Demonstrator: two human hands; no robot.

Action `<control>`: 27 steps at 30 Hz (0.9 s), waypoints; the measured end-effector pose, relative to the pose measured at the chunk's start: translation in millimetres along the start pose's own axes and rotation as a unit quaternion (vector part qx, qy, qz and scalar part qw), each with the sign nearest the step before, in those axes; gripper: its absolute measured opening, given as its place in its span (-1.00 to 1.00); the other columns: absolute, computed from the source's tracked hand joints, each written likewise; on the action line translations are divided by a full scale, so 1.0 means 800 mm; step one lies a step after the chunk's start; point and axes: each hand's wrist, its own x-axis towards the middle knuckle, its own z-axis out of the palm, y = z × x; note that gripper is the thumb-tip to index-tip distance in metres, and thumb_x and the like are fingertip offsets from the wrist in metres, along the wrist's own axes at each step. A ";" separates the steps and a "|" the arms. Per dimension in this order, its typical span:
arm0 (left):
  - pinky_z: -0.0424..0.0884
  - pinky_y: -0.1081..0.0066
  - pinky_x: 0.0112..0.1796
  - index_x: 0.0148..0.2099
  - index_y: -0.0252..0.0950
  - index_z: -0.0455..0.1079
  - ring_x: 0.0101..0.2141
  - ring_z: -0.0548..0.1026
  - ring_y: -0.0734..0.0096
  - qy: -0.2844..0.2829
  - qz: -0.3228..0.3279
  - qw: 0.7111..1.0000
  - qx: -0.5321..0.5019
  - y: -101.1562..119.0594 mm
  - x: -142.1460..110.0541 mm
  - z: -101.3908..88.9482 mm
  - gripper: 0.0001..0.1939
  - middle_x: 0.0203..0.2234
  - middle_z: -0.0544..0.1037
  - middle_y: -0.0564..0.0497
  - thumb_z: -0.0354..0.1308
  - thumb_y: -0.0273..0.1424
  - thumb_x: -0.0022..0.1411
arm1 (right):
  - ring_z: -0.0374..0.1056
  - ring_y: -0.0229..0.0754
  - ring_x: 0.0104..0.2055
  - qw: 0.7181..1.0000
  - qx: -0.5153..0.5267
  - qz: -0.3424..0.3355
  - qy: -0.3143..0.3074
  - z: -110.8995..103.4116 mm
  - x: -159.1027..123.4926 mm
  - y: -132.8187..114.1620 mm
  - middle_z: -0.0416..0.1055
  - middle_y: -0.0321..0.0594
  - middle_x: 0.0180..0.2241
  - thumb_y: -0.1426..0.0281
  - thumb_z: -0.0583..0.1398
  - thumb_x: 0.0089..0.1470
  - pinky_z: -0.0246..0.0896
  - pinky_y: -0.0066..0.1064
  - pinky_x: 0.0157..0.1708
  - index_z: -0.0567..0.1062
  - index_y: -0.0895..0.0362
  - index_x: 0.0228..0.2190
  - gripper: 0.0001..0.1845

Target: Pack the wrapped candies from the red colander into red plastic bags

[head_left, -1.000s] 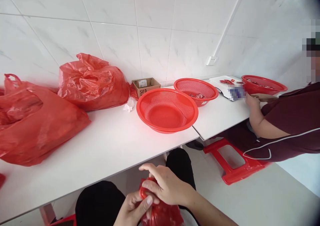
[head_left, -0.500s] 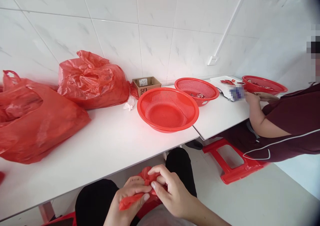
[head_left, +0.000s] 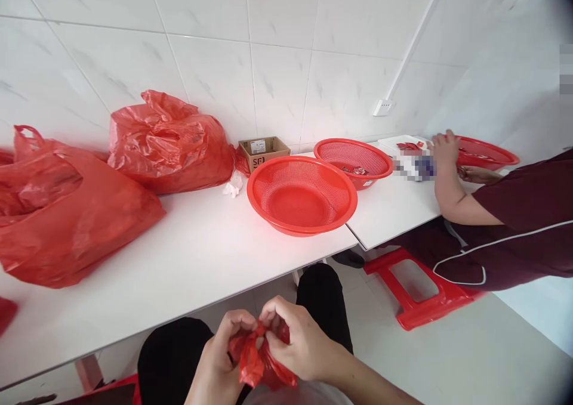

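My left hand (head_left: 226,345) and my right hand (head_left: 299,339) meet low in the view, above my lap. Both pinch a crumpled red plastic bag (head_left: 255,360) between fingers and thumbs, and its loose end hangs below them. My black trousers (head_left: 322,297) show under the hands. The white table's front edge (head_left: 188,291) runs just beyond my hands, and neither hand touches it.
Two full red plastic bags (head_left: 165,142) lie at the table's left. Red mesh basins (head_left: 299,193) and a small cardboard box (head_left: 263,152) stand along the wall. On the right, a seated co-worker's hand (head_left: 444,148) is over a white scale (head_left: 403,154) and another basin. A red stool (head_left: 416,288) stands on the floor.
My hands have drawn closer together, gathering the red bag into a tighter bunch. The co-worker's hand has risen from the table to above the far basin.
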 end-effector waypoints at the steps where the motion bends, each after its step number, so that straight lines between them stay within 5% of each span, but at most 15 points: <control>1: 0.44 0.48 -0.42 -0.19 -0.20 0.33 -0.42 0.54 0.39 0.023 0.013 0.999 0.019 -0.004 -0.001 0.002 -0.86 -0.40 0.55 0.04 0.15 -0.33 0.19 | 0.32 -0.33 -0.41 1.000 0.009 0.006 0.008 0.005 0.000 0.002 0.42 -0.33 -0.36 0.64 0.10 -0.02 0.24 -0.51 -0.38 0.38 0.08 -0.25 -0.70; 4: 0.46 0.46 -0.39 -0.23 -0.18 0.31 -0.38 0.55 0.38 0.087 0.070 0.988 0.107 -0.020 0.002 0.008 -0.88 -0.36 0.55 0.05 0.11 -0.45 0.14 | 0.27 -0.34 -0.45 0.999 0.037 0.017 0.029 0.016 -0.001 0.006 0.36 -0.36 -0.41 0.62 0.15 -0.05 0.21 -0.52 -0.42 0.33 0.07 -0.31 -0.73; 8: 0.46 0.48 -0.41 -0.21 -0.19 0.32 -0.39 0.53 0.42 0.104 0.157 0.969 0.160 -0.031 0.008 0.008 -0.82 -0.34 0.53 0.04 0.08 -0.53 0.13 | 0.29 -0.32 -0.42 0.990 0.114 0.051 0.061 0.019 0.002 0.008 0.35 -0.35 -0.42 0.48 0.18 0.09 0.23 -0.48 -0.40 0.36 0.08 -0.16 -0.76; 11: 0.39 0.52 -0.49 -0.21 -0.20 0.39 -0.39 0.49 0.41 0.113 0.180 0.964 0.162 -0.029 0.010 0.005 -0.86 -0.34 0.50 0.00 0.09 -0.50 0.18 | 0.32 -0.31 -0.47 0.974 0.208 0.089 0.034 0.012 0.005 0.010 0.36 -0.33 -0.44 0.26 0.19 0.19 0.26 -0.45 -0.42 0.41 0.13 -0.04 -0.67; 14: 0.39 0.49 -0.44 -0.23 -0.22 0.44 -0.38 0.49 0.38 0.096 0.209 0.955 0.188 -0.021 0.012 -0.004 -0.85 -0.36 0.50 -0.01 0.09 -0.51 0.20 | 0.35 -0.31 -0.52 0.964 0.239 0.114 -0.008 0.006 0.006 0.010 0.40 -0.29 -0.48 0.15 0.22 0.16 0.29 -0.44 -0.45 0.52 0.20 -0.18 -0.63; 21: 0.46 0.47 -0.33 -0.23 -0.22 0.48 -0.35 0.53 0.39 0.037 0.264 0.937 0.226 -0.004 0.024 -0.026 -0.91 -0.38 0.59 0.02 0.19 -0.50 0.23 | 0.38 -0.30 -0.46 0.961 0.227 0.148 -0.047 -0.002 0.013 0.007 0.42 -0.29 -0.46 0.24 0.26 0.11 0.35 -0.44 -0.42 0.50 0.20 -0.30 -0.75; 27: 0.47 0.44 -0.36 -0.26 -0.22 0.49 -0.35 0.51 0.37 0.031 0.286 0.931 0.225 -0.001 0.026 -0.029 -0.91 -0.42 0.59 0.02 0.18 -0.50 0.24 | 0.38 -0.30 -0.43 0.983 0.098 0.140 -0.073 -0.009 0.018 -0.006 0.44 -0.31 -0.43 0.37 0.18 0.17 0.29 -0.48 -0.40 0.47 0.13 -0.31 -0.90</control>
